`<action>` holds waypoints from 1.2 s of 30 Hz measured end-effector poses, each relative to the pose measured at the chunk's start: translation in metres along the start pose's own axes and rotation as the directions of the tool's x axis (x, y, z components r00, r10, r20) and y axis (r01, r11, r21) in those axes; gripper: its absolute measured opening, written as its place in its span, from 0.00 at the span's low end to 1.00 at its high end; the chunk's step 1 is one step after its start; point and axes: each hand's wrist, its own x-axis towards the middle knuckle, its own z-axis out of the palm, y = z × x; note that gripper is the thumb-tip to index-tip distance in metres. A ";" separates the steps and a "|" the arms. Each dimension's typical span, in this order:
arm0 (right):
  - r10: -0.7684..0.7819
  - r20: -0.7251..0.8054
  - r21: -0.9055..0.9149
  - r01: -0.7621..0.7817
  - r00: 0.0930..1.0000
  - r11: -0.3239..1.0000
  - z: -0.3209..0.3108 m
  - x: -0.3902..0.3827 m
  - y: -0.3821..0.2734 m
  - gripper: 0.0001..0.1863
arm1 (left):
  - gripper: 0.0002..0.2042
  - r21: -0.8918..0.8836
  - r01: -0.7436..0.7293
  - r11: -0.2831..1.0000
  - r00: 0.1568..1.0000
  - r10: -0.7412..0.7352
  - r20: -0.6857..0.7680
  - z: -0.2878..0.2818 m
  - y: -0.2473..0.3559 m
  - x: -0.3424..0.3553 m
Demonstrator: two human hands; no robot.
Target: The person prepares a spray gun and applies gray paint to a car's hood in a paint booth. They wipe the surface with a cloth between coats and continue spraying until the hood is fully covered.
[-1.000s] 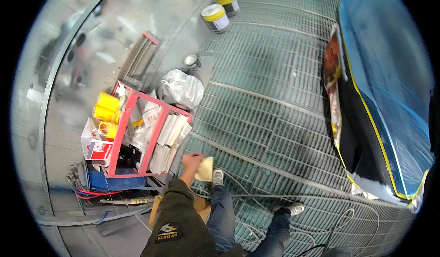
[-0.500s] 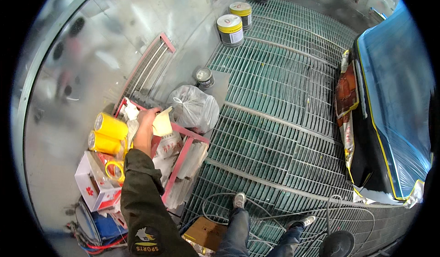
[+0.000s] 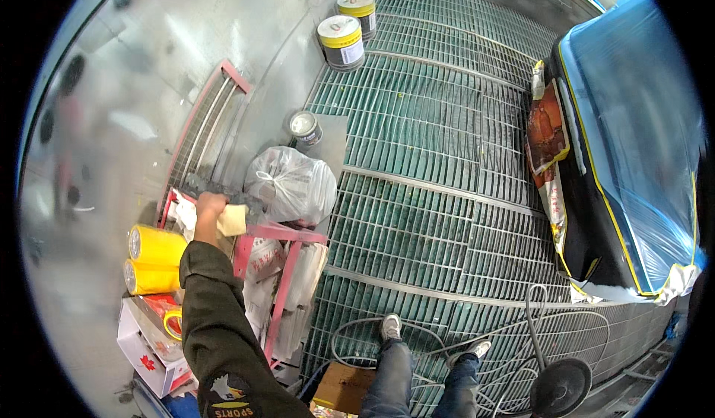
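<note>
My left hand (image 3: 211, 209), in a dark green sleeve, is closed on a pale yellow cloth (image 3: 231, 221) over the far end of a pink metal rack (image 3: 288, 235). Crumpled white paper (image 3: 181, 214) lies just left of the hand; whether my fingers also touch the rack is unclear. Rolls of yellow tape (image 3: 155, 248), a white-and-red box (image 3: 144, 343) and stacked pale paper (image 3: 307, 273) fill the rack area around my forearm. A tied white plastic bag (image 3: 290, 183) sits right beyond the cloth. My right hand is out of view.
Paint buckets (image 3: 340, 45) and a small can (image 3: 305, 127) stand along the metal wall. A vehicle part masked in blue film (image 3: 618, 120) is on the right. Grey hoses (image 3: 354, 321), a cardboard box (image 3: 341, 387) and a black disc (image 3: 562, 388) lie on the grated floor (image 3: 417, 217) near my feet.
My left hand has moved forward and left with the cloth, from near my foot up to the rack's far end. The head view has shifted, bringing more of the booth into sight.
</note>
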 end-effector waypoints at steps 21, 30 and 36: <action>0.530 -0.470 0.845 0.188 0.705 0.500 -0.214 -0.042 -0.044 0.59 | 0.21 -0.360 -0.252 0.898 0.851 0.383 0.360 0.168 0.126 -0.613; 0.595 -0.505 0.829 0.161 0.625 0.536 -0.198 -0.129 0.081 0.57 | 0.21 -0.330 -0.150 0.932 0.708 0.334 0.622 0.202 0.190 -0.776; 0.629 -0.503 0.837 0.152 0.592 0.526 -0.183 -0.162 0.137 0.56 | 0.20 -0.325 -0.148 0.934 0.680 0.334 0.652 0.217 0.231 -0.831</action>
